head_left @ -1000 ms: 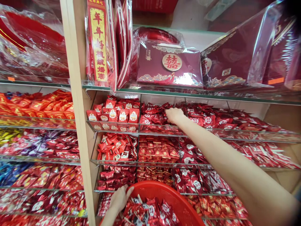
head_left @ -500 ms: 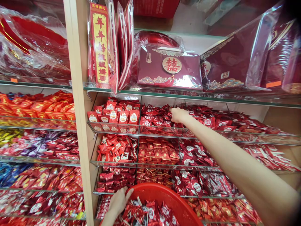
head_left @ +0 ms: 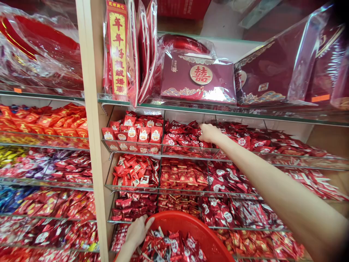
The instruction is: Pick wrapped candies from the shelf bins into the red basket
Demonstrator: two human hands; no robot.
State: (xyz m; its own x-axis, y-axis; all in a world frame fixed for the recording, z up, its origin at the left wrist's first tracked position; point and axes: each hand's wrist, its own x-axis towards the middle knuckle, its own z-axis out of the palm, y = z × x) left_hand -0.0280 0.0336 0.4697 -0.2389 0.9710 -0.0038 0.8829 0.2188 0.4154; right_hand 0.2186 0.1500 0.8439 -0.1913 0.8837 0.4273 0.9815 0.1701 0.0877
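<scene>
Two grips in view, one high and one low. Right grip (head_left: 209,133) up on a heap of shiny red wrapped sweets (head_left: 185,134), in the top row of clear bins, second bin from the wood post (head_left: 94,109). Fingers bent down and close together, tips sunk in the heap. Any sweet in those fingers? Hidden, so no way to tell. Left grip (head_left: 137,232) down low, fingers curled over the edge of a red plastic basket (head_left: 188,220), with a firm hold on that edge. Only one basket, at the bottom of the view, right in front of the lower bins, with a pile of red wrapped sweets (head_left: 174,243) inside.

Good way to work here: slow, soft fingers, and only a few sweets at a time, because slick wrappers slide. Basket best held close and level, so nothing tips out. Right arm best kept high, clear of the front edge of the bin.

Counts: two grips, one basket, one post. Four rows of bins on this side of the post, the lowest row partly behind the basket. Sweets far too many to count. Up above, on a glass shelf (head_left: 218,111), one maroon box (head_left: 197,74) with a round gold badge, and one long red and yellow banner pack (head_left: 117,47).
</scene>
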